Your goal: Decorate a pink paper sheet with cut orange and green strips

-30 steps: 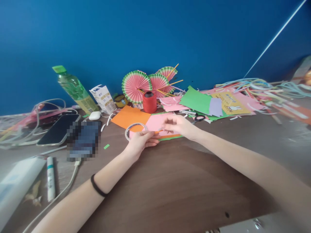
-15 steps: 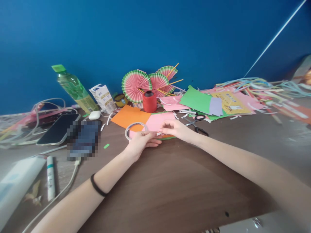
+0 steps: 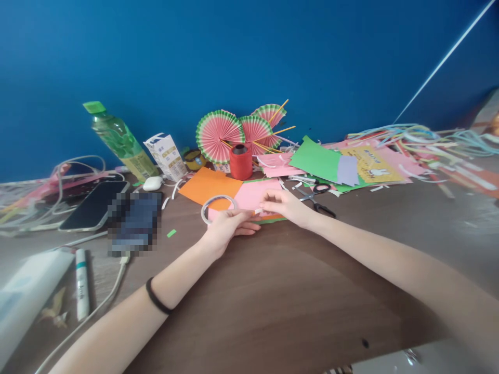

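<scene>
My left hand [image 3: 230,227] is closed in a pinch, thumb against index finger, at the near edge of the coloured paper. Facing it, my right hand [image 3: 286,208] pinches a small white strip [image 3: 259,211] that spans the short gap between the two sets of fingertips. The strip's left end meets my left fingertips, where a bit of orange also shows. Under the hands lies pink paper [image 3: 255,192] with orange and green edges below it. A roll of tape [image 3: 204,209] rests on the orange paper [image 3: 210,186], just behind my left hand.
Scissors [image 3: 315,197] lie right of my right hand. Behind stand a red thread spool [image 3: 240,163] and pink-green paper fans [image 3: 219,132]. Green paper [image 3: 317,160] is piled right. Left are a bottle [image 3: 120,137], a carton [image 3: 166,156], phones [image 3: 95,205] and a marker [image 3: 81,285].
The right hand has drawn slightly away to the right, and a little more of the white strip shows between the fingertips. The left hand has hardly moved.
</scene>
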A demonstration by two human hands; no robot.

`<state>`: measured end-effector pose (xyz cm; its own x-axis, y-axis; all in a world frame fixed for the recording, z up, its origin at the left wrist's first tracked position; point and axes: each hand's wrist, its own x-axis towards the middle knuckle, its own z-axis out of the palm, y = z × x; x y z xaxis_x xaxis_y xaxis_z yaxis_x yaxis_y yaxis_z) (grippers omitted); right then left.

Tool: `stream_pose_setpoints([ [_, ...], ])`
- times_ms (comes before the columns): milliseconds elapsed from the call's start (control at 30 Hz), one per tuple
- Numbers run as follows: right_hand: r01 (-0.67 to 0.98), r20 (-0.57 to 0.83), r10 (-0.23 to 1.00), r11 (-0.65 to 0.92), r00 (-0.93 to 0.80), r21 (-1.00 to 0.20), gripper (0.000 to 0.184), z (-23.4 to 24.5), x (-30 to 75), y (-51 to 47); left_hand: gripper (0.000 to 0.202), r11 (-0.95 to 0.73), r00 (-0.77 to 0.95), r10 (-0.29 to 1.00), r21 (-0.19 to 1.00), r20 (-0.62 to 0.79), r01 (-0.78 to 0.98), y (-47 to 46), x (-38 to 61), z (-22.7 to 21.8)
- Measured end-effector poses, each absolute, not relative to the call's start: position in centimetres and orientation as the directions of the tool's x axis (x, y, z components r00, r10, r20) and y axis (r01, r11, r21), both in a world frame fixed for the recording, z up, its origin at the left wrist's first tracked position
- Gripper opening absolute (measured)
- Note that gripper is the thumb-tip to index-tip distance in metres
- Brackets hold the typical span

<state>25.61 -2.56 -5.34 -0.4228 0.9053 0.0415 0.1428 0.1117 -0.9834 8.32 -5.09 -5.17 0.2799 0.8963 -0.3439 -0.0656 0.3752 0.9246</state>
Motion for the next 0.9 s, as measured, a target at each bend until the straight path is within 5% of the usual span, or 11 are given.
stream_pose_setpoints([
  [900,0.068,0.037,0.837,0.089,-0.546,-0.994,0.018,-6.09,25.73,-2.47,0.016,0.370,0.289,0.893,0.928,-0.346,-0.032,-5.24,8.47,-5.00],
])
